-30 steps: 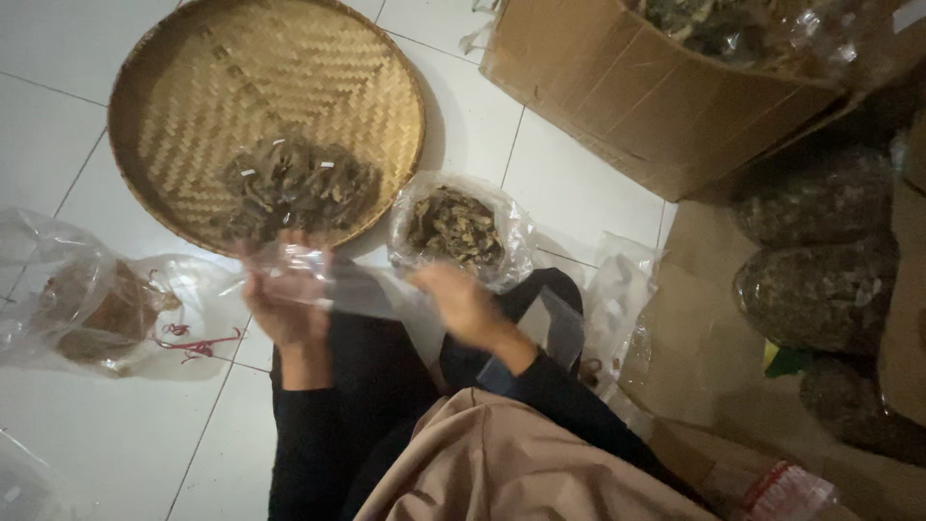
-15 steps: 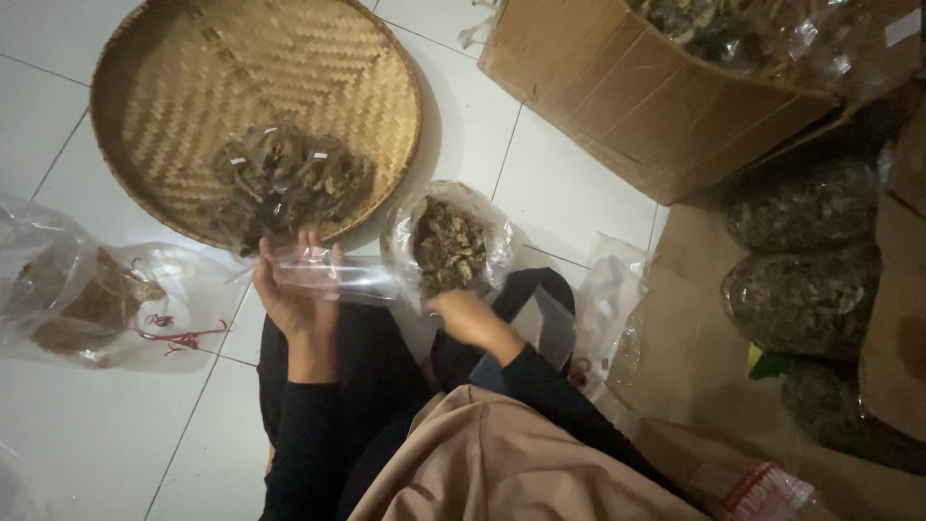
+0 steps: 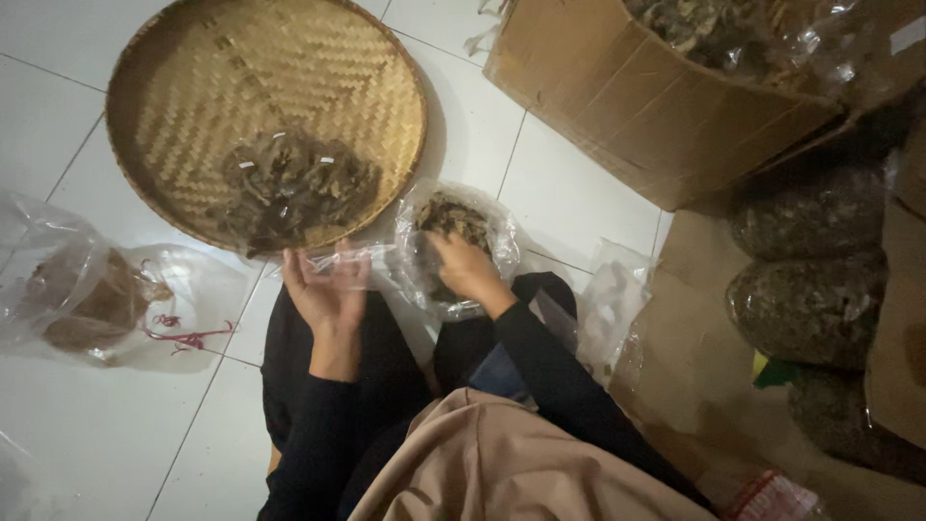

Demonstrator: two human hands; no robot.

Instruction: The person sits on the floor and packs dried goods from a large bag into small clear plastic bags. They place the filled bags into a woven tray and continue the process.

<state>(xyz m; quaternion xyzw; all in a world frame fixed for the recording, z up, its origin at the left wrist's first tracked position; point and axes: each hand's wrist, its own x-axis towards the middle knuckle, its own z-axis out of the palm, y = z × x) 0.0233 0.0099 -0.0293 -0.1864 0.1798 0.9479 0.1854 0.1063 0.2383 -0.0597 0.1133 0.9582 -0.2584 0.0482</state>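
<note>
My left hand (image 3: 323, 289) holds a small clear plastic bag (image 3: 362, 259) just below the rim of a round woven bamboo tray (image 3: 193, 87). A pile of dried brown pieces (image 3: 289, 188) lies on the near side of that tray. My right hand (image 3: 465, 268) reaches into an open clear plastic bag of dried brown pieces (image 3: 453, 227) standing on the white tiled floor (image 3: 540, 193) in front of my knees. Whether its fingers hold any pieces is hidden.
A big open cardboard box (image 3: 637, 106) with bagged dried goods stands at the top right. Several filled clear bags (image 3: 805, 289) are stacked at the right. A crumpled plastic bag with brown contents (image 3: 82, 299) and red rubber bands (image 3: 183, 333) lie at the left.
My right hand has gone forward from my lap into the open bag of dried pieces. My left hand keeps the small clear bag and has shifted slightly toward the tray.
</note>
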